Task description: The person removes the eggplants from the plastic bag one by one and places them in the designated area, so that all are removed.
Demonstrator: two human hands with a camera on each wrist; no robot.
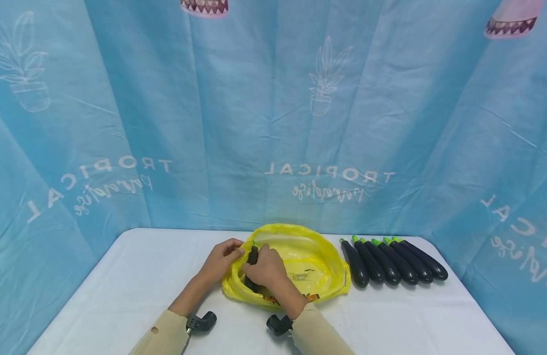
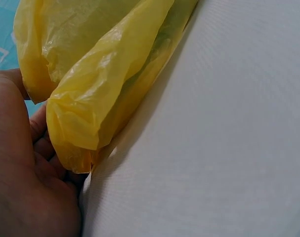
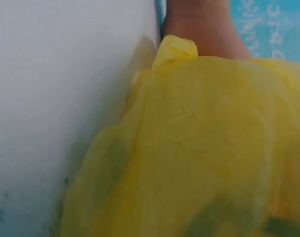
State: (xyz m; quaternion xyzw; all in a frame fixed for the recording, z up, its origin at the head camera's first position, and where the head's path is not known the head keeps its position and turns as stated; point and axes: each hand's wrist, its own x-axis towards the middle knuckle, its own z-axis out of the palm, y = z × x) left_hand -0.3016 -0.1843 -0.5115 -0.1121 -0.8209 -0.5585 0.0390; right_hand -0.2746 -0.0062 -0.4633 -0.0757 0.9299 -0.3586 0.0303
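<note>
A yellow plastic bag (image 1: 335, 264) stands on the table with its mouth spread wide. My left hand (image 1: 221, 257) pinches the bag's left rim; in the left wrist view, that hand (image 2: 16, 163) has its thumb and fingers about the gathered yellow plastic (image 2: 90, 108). Inside the bag's left part, my right hand (image 1: 270, 268) grips a dark eggplant (image 1: 253, 255) with a green stem end, its fingers largely hidden behind the hand. From the right wrist, the bag's side (image 3: 204, 138) fills most of the view and covers the right hand.
Several dark eggplants (image 1: 391, 268) with green stem ends lie side by side in a row just right of the bag. Under everything is a white-covered table (image 1: 136, 276). A blue printed curtain (image 1: 256, 98) closes off the back and both sides.
</note>
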